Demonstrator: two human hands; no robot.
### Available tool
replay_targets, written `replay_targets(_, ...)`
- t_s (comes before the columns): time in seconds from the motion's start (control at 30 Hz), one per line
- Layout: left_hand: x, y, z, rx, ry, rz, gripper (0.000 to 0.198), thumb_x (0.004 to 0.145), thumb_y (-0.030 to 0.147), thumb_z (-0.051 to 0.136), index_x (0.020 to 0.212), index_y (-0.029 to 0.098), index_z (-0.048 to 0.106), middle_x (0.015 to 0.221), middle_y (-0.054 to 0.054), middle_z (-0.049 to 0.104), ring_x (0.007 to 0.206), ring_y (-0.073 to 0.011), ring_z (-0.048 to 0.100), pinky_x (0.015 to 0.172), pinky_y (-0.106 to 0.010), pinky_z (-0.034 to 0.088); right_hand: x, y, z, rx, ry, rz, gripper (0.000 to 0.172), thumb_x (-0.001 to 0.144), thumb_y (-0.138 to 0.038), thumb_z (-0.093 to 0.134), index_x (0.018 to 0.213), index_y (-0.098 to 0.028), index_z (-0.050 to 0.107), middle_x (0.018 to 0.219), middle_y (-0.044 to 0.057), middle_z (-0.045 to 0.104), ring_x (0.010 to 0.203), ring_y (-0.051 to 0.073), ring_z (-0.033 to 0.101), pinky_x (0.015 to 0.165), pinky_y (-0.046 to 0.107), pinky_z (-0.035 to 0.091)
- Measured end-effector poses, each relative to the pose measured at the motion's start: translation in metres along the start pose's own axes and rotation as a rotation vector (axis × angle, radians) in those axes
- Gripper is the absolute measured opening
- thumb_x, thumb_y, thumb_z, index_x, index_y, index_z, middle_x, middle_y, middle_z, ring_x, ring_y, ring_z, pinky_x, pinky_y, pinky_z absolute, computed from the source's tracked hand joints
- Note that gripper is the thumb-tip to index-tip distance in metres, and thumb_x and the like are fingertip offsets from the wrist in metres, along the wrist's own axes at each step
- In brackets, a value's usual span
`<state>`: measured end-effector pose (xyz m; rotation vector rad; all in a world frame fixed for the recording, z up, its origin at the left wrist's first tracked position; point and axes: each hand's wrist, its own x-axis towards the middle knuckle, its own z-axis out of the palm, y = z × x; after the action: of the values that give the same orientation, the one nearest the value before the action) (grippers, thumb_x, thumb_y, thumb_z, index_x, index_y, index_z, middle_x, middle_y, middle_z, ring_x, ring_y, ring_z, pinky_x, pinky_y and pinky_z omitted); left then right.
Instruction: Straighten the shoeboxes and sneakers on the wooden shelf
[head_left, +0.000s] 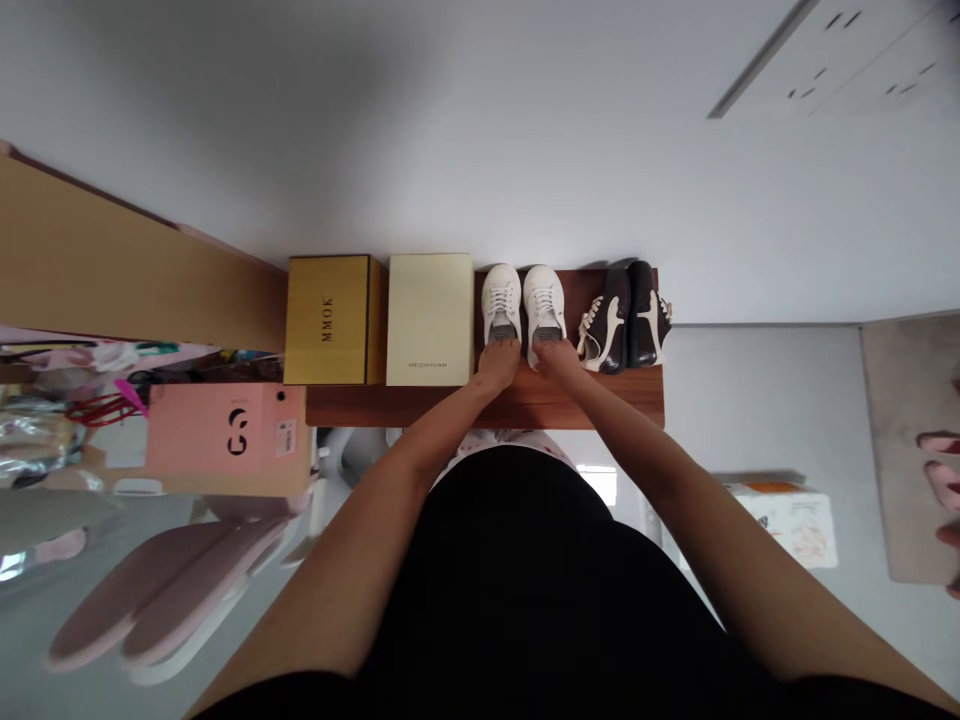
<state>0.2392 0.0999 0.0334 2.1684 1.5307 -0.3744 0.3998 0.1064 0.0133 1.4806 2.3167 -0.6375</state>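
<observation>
1. Head view. Surface (420, 408): one, reddish-brown wood, set along a pale wall (570, 180); carries two boxes and two pairs of shoes in a row.
2. White shoes (501, 290): one pair, laced, grey inside; upright, side by side with a narrow gap, toes to the wall, heels to the wearer. Position: on the surface, between the cream box and the dark shoes.
3. Left hand (499, 362): grip narrow, fingers closed over the heel of the left-hand white shoe.
4. Right hand (553, 357): grip narrow, closed over the heel of the other white shoe; undersides of both holds hidden.
5. Dark shoes (616, 310): one pair, cream trim and laces; close together near the right end, laces facing outward, seemingly tipped on their sides; no hand on them.
6. Gold box (330, 340) and cream box (431, 310): lids on, just beside each other at the left end; untouched.
7. Status, done: both pairs and both boxes stand in a row; the white shoes appear level and well matched.
8. Status, left: neither white shoe is released yet; the dark shoes look less squarely set than the white. Whether the boxes hold anything cannot be told.
</observation>
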Motion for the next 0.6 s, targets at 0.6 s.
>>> replay_targets(0.6, 0.002, 0.011, -0.005, -0.083, 0.121, -0.025, 0.033, 0.102, 0.028, 0.051, 0.130, 0.010, 0.054, 0.128, -0.020, 0.063, 0.125, -0.0313, 0.057, 0.108, -0.041, 0.044, -0.047, 0.025, 0.009, 0.311, 0.396, 0.174, 0.028, 0.102, -0.031, 0.051, 0.120, -0.014, 0.062, 0.123, 0.018, 0.065, 0.114, 0.028, 0.055, 0.102, 0.036, 0.043)
